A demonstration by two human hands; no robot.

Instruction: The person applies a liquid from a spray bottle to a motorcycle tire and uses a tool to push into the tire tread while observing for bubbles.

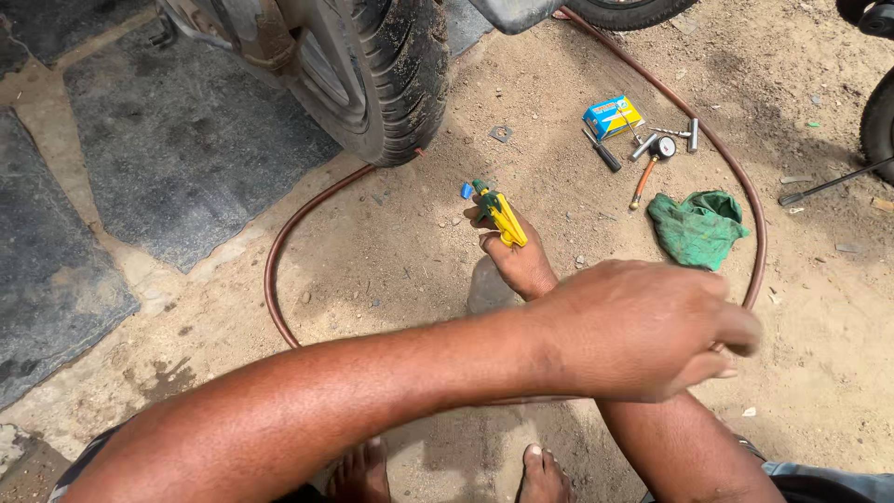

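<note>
The right hand [510, 250] is reaching forward under the other arm and is gripping a yellow and green tool [500, 216], its fingers closed around the handle while the green end is pointing away toward the tyre [391, 74]. A small blue piece [467, 190] is lying on the sandy ground [391, 251] just beside the tip of the tool. The left hand [652, 326] is crossing over the right forearm, hanging above the ground with its fingers curled loosely inward and holding nothing that can be seen. A reddish-brown hose [279, 251] is looping around the working spot, passing near the tyre on one side and curving past a crumpled green cloth [698, 228] on the other. Beyond the cloth, a blue and yellow box [612, 115], a black-handled screwdriver [602, 151], an orange-handled gauge [652, 163] and some small metal pieces [692, 134] are lying close together on the sand. Dark rubber mats [186, 149] are covering the ground at the left. The person's bare toes [540, 470] are showing at the bottom edge.
</note>
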